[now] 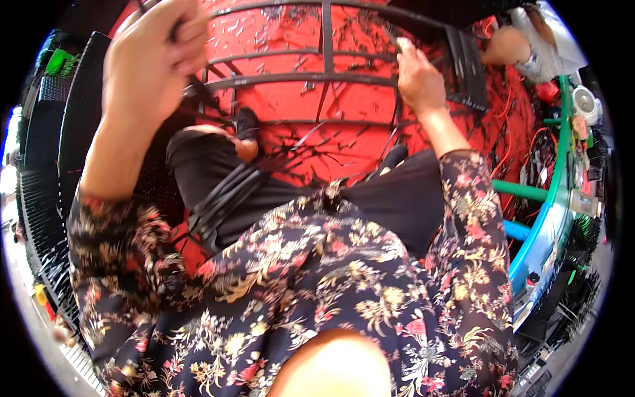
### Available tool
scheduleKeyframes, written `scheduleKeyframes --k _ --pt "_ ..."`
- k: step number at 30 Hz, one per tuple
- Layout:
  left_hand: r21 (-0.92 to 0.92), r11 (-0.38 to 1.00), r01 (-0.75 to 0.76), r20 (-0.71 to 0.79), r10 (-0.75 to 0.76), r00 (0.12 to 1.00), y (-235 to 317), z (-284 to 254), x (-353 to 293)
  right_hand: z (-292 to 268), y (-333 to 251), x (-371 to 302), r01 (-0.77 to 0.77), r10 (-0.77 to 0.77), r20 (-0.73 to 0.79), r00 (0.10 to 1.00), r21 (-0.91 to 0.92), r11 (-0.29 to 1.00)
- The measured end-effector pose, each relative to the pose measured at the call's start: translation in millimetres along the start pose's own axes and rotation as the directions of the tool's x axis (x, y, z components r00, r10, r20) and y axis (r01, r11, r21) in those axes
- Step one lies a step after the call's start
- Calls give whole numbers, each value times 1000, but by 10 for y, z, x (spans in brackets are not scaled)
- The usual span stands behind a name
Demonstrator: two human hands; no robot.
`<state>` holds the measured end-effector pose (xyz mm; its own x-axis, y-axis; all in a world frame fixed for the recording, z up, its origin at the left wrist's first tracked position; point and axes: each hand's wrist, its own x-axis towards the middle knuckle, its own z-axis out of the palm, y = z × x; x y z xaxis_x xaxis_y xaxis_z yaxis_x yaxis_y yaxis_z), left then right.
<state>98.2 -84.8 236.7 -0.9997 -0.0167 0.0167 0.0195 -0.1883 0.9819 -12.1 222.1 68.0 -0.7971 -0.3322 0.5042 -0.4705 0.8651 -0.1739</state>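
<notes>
A black frame of thin bars (327, 40) stands in front of my knees. My left hand (149, 66) is raised at its left side, blurred by motion. Its fingers are curled closed around a dark strip (175, 30), of which only a little shows. Beside the frame's right side is my right hand (421, 78), with its fingers bent together near a bar. Something thin and dark lies by those fingertips, too small to name. Across my left thigh rests a bundle of flat black strips (228, 192).
Black strip scraps lie over the red floor covering (364, 99). Dark woven panels (79, 112) rise at my left. At the right are a green and blue tubular rail (559, 192), a small white fan (585, 102) and another person's arm (509, 46).
</notes>
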Motion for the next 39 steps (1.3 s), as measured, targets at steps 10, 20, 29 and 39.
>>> scheduleKeyframes --k 10,20,29,39 --pt "916 302 -265 99 469 878 -1462 -537 239 -467 -356 -215 156 -164 63 984 116 981" --pt "991 114 -74 59 130 990 -1581 -407 471 -669 -628 -195 15 -128 513 849 220 975" --pt "995 81 -52 42 125 991 -1547 -350 446 -654 -622 63 -25 -82 661 746 151 988" --pt "994 85 -63 48 168 985 -1482 -197 415 -705 -602 252 -60 8 707 707 49 997"
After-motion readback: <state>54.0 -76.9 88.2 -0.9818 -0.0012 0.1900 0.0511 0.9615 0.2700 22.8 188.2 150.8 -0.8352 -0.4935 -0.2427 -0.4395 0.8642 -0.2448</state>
